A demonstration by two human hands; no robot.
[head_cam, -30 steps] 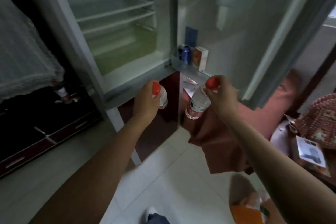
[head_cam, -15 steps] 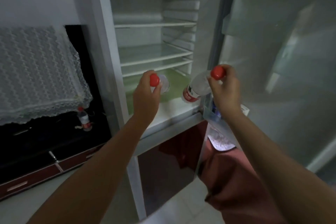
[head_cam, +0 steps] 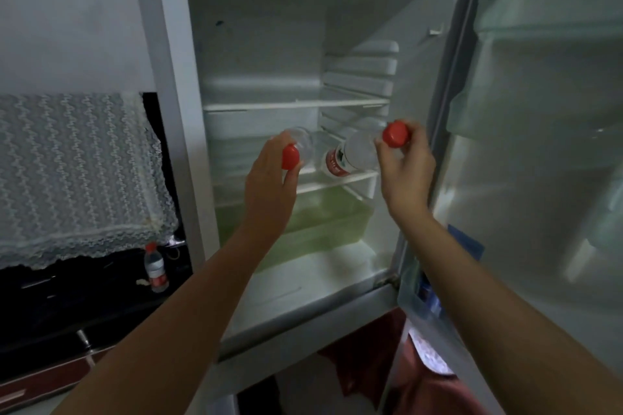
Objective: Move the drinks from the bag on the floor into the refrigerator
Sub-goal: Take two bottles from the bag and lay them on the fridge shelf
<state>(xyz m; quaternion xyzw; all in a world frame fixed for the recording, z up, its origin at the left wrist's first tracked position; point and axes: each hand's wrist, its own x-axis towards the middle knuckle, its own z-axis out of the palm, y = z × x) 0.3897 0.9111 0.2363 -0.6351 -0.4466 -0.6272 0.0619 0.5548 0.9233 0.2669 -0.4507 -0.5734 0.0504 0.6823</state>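
Holding one clear bottle in each hand, the person is reaching into the open refrigerator (head_cam: pixel 170 118). The left hand (head_cam: pixel 269 182) is gripping the left bottle (head_cam: pixel 302 142) at its neck, with fingers and thumb curling round its red cap. The right hand (head_cam: pixel 406 172) is pinching the red cap of the right bottle (head_cam: pixel 352 155) between thumb and fingertips.

Both bottles are lying almost level, caps pointing near and bases pointing far into the compartment, just above the lower shelf (head_cam: pixel 337 180). Whether either bottle is touching that shelf cannot be told. The right bottle is showing a red-and-white label. The left bottle's label is not showing past the hand. The two bottles are lying just beside each other, with a gap between them.

Below the shelf a pale green drawer (head_cam: pixel 323 219) is occupying the bottom of the compartment. The refrigerator door (head_cam: pixel 539 104) is standing open at the right.

Left of the refrigerator a white lace cloth (head_cam: pixel 74 175) is draping over a dark cabinet (head_cam: pixel 50 313), and a third bottle (head_cam: pixel 155 269) with a red cap is standing upright just under the cloth's edge. A dark red cloth (head_cam: pixel 371 360) is hanging below the door at the near right.
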